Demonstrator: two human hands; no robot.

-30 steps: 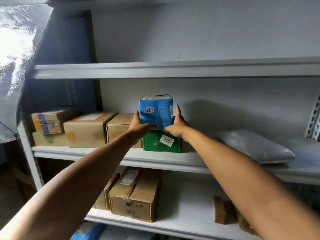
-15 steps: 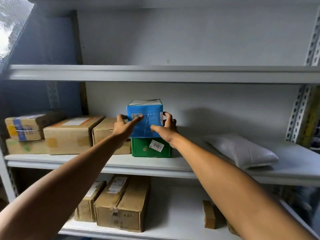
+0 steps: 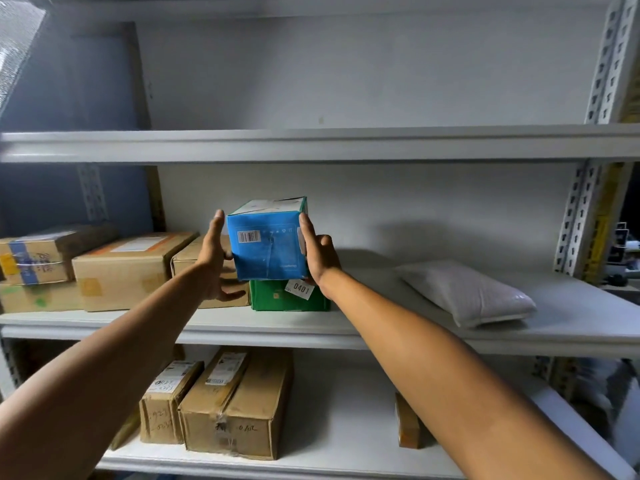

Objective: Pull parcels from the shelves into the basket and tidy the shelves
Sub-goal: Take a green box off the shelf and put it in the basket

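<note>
A blue box (image 3: 266, 247) with a barcode label sits tilted just above a green box (image 3: 277, 299) tagged 0401 on the middle shelf (image 3: 381, 337). My left hand (image 3: 214, 261) is at its left side with straight fingers and the thumb spread below. My right hand (image 3: 318, 258) presses flat against its right side. The box is clamped between the two palms. No basket is in view.
Brown cardboard boxes (image 3: 128, 268) stand left of the green box, with two more stacked at the far left (image 3: 34, 254). A grey padded bag (image 3: 464, 292) lies to the right. The lower shelf holds long cartons (image 3: 235, 403) and a small box (image 3: 407, 420).
The blue box has tipped and risen slightly off the green box. My right fingers moved from over its front edge to flat along its side, and the view shifted right.
</note>
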